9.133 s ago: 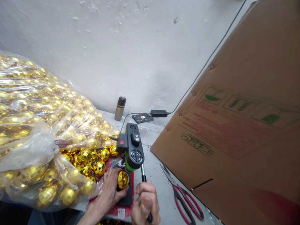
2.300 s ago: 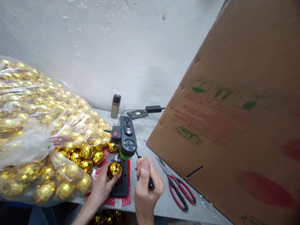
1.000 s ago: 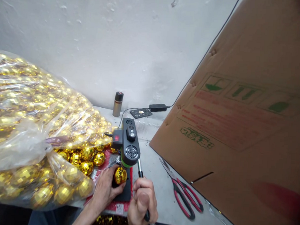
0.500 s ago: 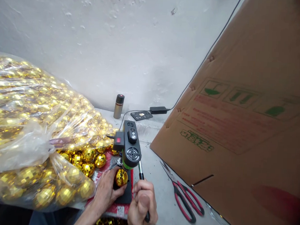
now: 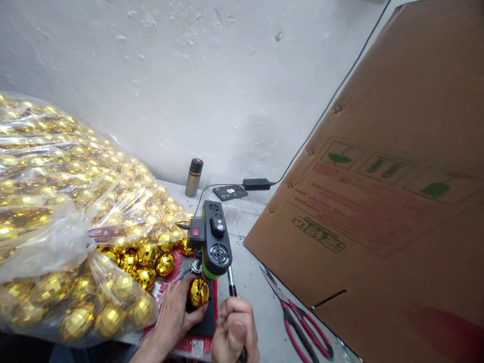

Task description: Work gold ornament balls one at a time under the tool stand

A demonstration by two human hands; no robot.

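A gold mirrored ball [image 5: 199, 292] sits between the thumb and fingers of my left hand [image 5: 175, 312], under the front end of a small black bench machine [image 5: 217, 244]. Its dark base plate [image 5: 206, 323] lies below the ball. My right hand [image 5: 237, 334] is wrapped round the black grip of a metal lever [image 5: 231, 283] at the machine's right side. To the left, several loose gold balls [image 5: 146, 278] lie by the mouth of a clear plastic bag [image 5: 59, 237] full of the same balls.
Large scissors with red and black handles [image 5: 305, 334] lie right of my right hand. A big cardboard box [image 5: 369, 198] fills the right side. Near the wall stand a dark-capped bottle [image 5: 193, 178], a phone-like flat object [image 5: 230, 192] and a black power adapter [image 5: 256, 184] with its cable.
The whole view has shifted slightly, so things appear a little lower and further right. Both hands keep their holds, on the ball and the lever; neither has clearly moved relative to the machine.
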